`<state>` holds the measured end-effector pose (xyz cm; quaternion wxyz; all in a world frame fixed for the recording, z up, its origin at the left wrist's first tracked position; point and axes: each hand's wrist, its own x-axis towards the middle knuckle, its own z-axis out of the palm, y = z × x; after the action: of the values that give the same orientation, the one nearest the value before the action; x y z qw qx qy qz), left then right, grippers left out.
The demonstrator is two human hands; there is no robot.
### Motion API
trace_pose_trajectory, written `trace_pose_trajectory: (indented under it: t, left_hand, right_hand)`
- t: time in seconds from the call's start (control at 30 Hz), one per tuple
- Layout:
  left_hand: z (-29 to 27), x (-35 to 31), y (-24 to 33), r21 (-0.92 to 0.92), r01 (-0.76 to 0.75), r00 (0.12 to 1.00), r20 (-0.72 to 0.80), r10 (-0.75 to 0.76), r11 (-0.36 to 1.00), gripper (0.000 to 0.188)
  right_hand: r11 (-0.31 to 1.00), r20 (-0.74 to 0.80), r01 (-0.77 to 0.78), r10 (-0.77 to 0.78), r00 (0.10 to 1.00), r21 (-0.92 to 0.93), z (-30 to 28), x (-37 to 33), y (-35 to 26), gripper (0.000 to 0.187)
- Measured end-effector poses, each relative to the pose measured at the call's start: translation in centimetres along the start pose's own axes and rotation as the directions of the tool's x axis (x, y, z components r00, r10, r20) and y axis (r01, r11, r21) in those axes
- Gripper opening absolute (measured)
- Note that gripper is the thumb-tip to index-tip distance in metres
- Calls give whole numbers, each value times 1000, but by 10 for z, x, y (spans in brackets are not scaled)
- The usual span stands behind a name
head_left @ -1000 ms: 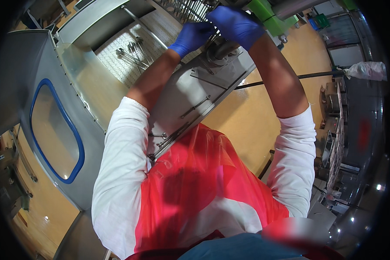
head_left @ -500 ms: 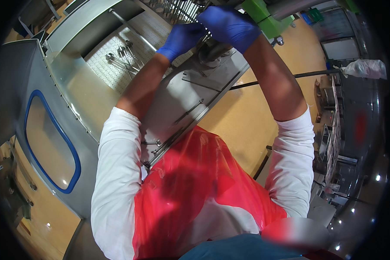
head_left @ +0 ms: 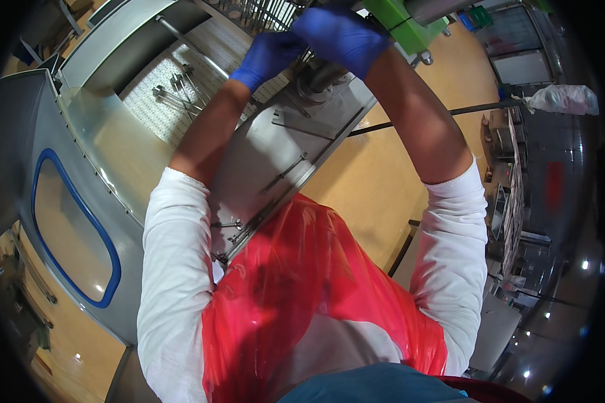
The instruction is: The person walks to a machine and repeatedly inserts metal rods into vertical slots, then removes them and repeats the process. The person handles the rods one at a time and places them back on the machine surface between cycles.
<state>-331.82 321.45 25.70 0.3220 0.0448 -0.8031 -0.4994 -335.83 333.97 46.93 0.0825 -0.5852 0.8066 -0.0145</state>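
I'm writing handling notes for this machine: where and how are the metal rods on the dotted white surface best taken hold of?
Probably take the metal rods by their slim shafts, just below the thicker heads, from above and the far left. The heads point toward the picture's upper left, uncovered; the shafts run toward the left forearm, which crowds the opposite side.

Whether the left hand (head_left: 269,59) and right hand (head_left: 341,39) hold anything is hidden; the metal rods (head_left: 275,15) and green block (head_left: 402,27) are cut off by the top edge.
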Motion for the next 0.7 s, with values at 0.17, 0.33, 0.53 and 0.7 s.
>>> trace_pose_trajectory:
  t: [0.17,0.33,0.53,0.7]
  left_hand:
    - [1,-3,6,85,-46,998,-27,49,995,22]
    - [2,-10,0,105,-42,999,-9,43,994,22]
    - [6,-5,-4,125,-25,1000,12,24,992,22]
    - [18,-4,-19,39,-76,996,-46,77,996,21]
  right_hand:
    - [912,85,217,-200,976,-347,17,11,14,17]
    - [893,2,289,-307,952,-345,33,16,20,16]
    - [834,-19,240,-287,958,-498,33,14,17,17]
    - [882,-83,147,-205,975,-448,42,19,28,14]
